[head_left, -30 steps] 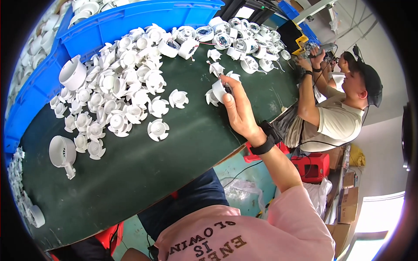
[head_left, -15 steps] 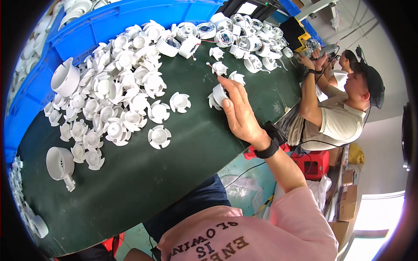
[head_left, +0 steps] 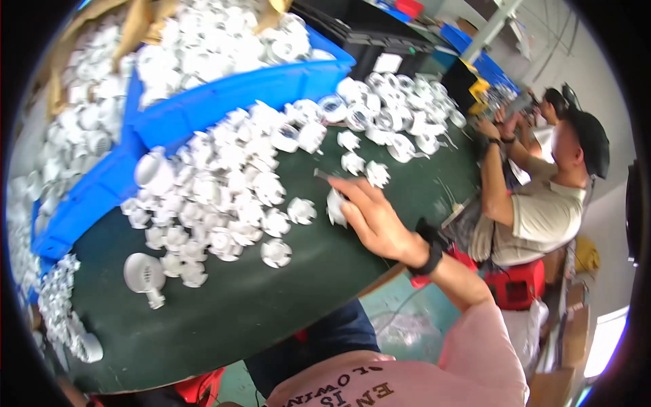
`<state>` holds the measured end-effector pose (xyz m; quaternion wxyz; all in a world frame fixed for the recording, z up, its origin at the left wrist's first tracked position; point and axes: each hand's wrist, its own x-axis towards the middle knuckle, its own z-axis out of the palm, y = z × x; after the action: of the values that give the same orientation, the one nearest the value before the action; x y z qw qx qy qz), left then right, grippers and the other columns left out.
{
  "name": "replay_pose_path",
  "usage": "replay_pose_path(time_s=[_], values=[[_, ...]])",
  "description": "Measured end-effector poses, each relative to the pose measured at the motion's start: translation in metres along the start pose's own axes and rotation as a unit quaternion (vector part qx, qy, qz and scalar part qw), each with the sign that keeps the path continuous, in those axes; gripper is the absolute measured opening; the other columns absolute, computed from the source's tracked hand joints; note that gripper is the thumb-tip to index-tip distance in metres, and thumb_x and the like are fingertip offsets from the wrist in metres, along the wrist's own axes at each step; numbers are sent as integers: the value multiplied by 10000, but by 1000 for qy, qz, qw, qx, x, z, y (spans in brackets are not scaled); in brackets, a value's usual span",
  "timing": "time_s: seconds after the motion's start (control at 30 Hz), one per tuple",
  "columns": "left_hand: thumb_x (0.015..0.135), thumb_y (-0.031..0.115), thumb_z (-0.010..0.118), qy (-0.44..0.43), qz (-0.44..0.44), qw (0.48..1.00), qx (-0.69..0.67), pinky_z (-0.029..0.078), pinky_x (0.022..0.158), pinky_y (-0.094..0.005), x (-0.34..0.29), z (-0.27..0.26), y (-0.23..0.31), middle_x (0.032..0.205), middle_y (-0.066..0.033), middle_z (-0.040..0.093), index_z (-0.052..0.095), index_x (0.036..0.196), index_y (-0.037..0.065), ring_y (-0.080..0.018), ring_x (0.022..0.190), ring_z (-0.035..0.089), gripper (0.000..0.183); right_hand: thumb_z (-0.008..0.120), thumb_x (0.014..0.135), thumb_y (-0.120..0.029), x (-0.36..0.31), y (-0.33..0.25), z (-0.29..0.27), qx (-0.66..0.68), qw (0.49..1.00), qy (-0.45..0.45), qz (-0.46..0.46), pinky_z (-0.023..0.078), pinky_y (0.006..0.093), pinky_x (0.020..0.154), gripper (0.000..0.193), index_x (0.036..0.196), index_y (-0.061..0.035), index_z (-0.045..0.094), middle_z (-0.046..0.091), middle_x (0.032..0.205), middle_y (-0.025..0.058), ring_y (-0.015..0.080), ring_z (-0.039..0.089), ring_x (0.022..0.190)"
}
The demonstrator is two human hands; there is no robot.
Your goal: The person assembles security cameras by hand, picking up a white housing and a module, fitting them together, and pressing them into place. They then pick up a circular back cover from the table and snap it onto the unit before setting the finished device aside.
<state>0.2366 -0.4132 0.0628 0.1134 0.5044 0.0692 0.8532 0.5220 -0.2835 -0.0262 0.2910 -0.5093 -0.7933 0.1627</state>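
Observation:
My right hand (head_left: 376, 220), wearing a black wrist strap, is closed around a small white fan part (head_left: 335, 207) over the near side of the green table. Its thumb and fingers hide much of the part. A thin tip, perhaps a wire end (head_left: 321, 174), sticks out by the fingertips. To the left lies a heap of white fan wheels (head_left: 227, 180), with a loose fan wheel (head_left: 302, 211) closest to the hand. Just beyond the fingers sits another fan wheel (head_left: 352, 163). My left hand does not show.
Blue bins (head_left: 224, 95) full of white parts line the far and left sides. White motor housings (head_left: 400, 112) are piled at the far right of the table (head_left: 224, 325). A white handled housing (head_left: 144, 273) lies at the left. A co-worker (head_left: 542, 197) sits at the right.
The view has shifted, bringing more of the blue bins into sight and moving the table's contents lower. My right hand stays closed on the fan part, which looks turned and more covered.

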Motion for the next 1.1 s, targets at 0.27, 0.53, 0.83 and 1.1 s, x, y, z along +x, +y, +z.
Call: replay_pose_path(time_s=[0.27, 0.53, 0.83, 1.1], values=[[638, 198, 855, -261, -485, 777, 305, 525, 649, -310, -57, -32, -39, 1149, -159, 587, 348, 1349, -15, -216, 804, 646, 899, 756, 780, -306, 24, -131, 24, 186, 938, -291, -31, 483, 357, 799, 653, 1223, -28, 365, 618, 1004, 162, 305, 623, 919], [741, -11, 715, -76, -578, 791, 188, 497, 836, -312, -43, -84, -24, 1118, -117, 574, 451, 1304, 8, -210, 989, 604, 622, 701, 835, -270, 111, -121, 47, 175, 960, -176, -131, 480, 294, 604, 425, 1152, -50, 524, 608, 942, 76, 148, 583, 716], [928, 259, 469, 211, -644, 731, -75, 505, 659, -352, -55, -96, -27, 986, -153, 570, 487, 1030, 55, -253, 836, 598, 229, 589, 901, -339, 277, 22, -2, -184, 981, 62, 21, 501, 313, 626, 336, 1054, -40, 588, 674, 764, 128, 199, 638, 651], [774, 93, 506, 178, -589, 778, -130, 488, 617, -286, -62, -100, -30, 873, -126, 564, 463, 1138, -8, -178, 750, 556, 380, 448, 984, -377, 103, -107, 27, 486, 842, -222, 79, 478, 254, 578, 366, 957, -20, 528, 637, 786, 102, 141, 606, 646]])
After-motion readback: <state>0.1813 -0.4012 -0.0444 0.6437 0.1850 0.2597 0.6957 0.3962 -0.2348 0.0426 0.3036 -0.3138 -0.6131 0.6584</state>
